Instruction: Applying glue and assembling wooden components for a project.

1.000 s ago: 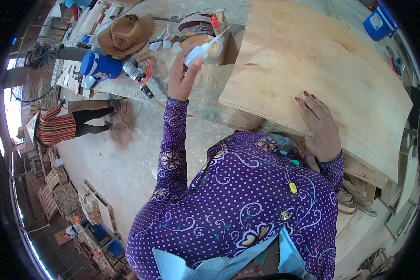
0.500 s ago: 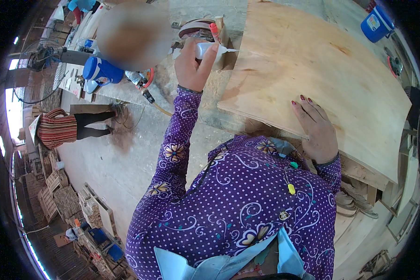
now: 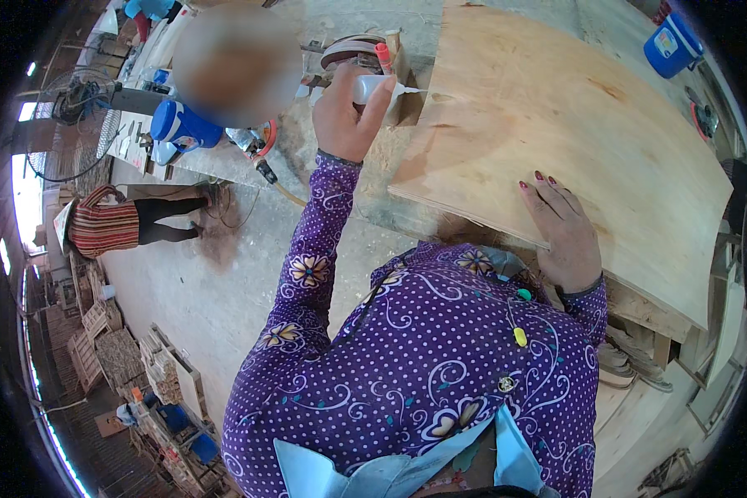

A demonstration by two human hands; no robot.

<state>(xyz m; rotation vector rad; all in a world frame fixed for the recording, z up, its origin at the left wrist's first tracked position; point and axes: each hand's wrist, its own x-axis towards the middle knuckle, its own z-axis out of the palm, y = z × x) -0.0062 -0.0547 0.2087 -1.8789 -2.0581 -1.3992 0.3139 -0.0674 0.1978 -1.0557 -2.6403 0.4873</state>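
My left hand (image 3: pixel 344 116) grips a white squeeze bottle (image 3: pixel 379 86) and holds it sideways, its nozzle tip at the left edge of a large plywood sheet (image 3: pixel 589 124). My right hand (image 3: pixel 560 228) rests flat on the near edge of that sheet, fingers spread, holding nothing. Both arms wear purple dotted sleeves. The sheet lies tilted across a workbench in front of me.
A blue jug (image 3: pixel 671 46) stands beyond the sheet at the top right, another blue container (image 3: pixel 178 126) on the bench at left. A person in a striped top (image 3: pixel 108 226) stands on the concrete floor at left. Stacked wooden pieces (image 3: pixel 124 357) lie lower left.
My left hand has carried the bottle rightward from over the bench until the nozzle reaches the sheet's left edge. My right hand stays on the near edge.
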